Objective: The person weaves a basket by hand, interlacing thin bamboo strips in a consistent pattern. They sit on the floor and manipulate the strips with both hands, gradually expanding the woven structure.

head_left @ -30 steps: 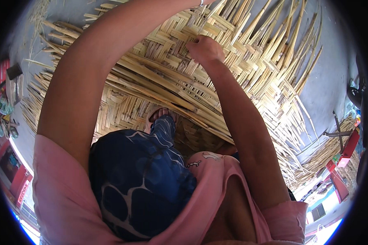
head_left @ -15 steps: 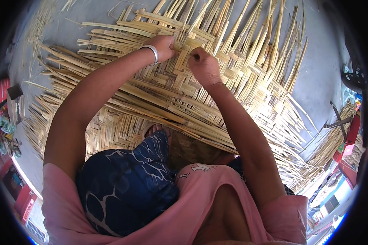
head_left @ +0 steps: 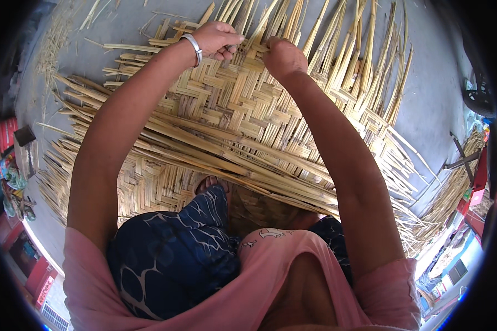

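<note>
A mat of flattened, straw-coloured reed strips spreads in front of me, woven in a zigzag pattern. At its far edge my left hand, with a silver bangle on the wrist, has its fingers curled together; what is between them, if anything, is hidden. Just right of it, my right hand is closed over the weave in a pinch on a reed strip that shows beside its fingertips. Loose strip ends fan out from the far and right edges of the mat.
A bundle of long loose reeds lies across the near part of the mat. My foot rests near it. Grey floor surrounds the mat. More reeds are piled at the right, and assorted goods stand at the far left.
Both hands have moved farther away from me, up to the mat's far edge. The left hand's fingers have loosened a little and turned toward the right hand.
</note>
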`<move>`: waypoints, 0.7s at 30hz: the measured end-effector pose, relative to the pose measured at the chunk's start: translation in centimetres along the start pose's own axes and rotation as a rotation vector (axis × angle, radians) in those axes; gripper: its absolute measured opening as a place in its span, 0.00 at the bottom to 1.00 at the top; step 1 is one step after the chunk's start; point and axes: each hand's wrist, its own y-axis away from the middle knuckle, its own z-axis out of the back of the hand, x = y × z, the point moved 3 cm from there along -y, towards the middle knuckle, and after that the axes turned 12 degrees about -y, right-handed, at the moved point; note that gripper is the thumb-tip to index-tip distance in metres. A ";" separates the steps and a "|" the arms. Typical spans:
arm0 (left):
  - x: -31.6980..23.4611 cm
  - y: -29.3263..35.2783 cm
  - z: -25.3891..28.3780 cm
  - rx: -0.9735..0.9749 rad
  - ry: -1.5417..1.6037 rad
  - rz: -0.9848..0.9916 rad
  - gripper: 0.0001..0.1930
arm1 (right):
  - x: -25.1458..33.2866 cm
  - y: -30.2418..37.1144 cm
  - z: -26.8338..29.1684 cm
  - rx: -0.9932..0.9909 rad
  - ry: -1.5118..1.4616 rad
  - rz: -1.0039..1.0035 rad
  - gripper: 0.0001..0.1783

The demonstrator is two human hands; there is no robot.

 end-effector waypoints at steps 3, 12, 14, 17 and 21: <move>-1.3 -0.2 -0.8 0.061 0.005 -0.099 0.13 | -0.1 0.2 0.8 -0.037 -0.109 -0.093 0.14; -2.2 -6.2 -2.8 -0.025 -0.292 -0.209 0.19 | -2.3 0.5 1.0 -0.172 -0.468 -0.257 0.16; -2.5 -6.9 -3.5 -0.119 -0.522 -0.219 0.20 | -2.8 0.8 0.9 -0.197 -0.544 -0.268 0.16; -3.1 -7.2 -4.0 -0.247 -0.828 -0.264 0.17 | -2.6 1.9 1.3 -0.229 -0.630 -0.280 0.16; -3.3 -8.7 -3.0 -0.288 -0.847 -0.257 0.10 | -2.2 3.0 1.9 -0.191 -0.799 -0.312 0.15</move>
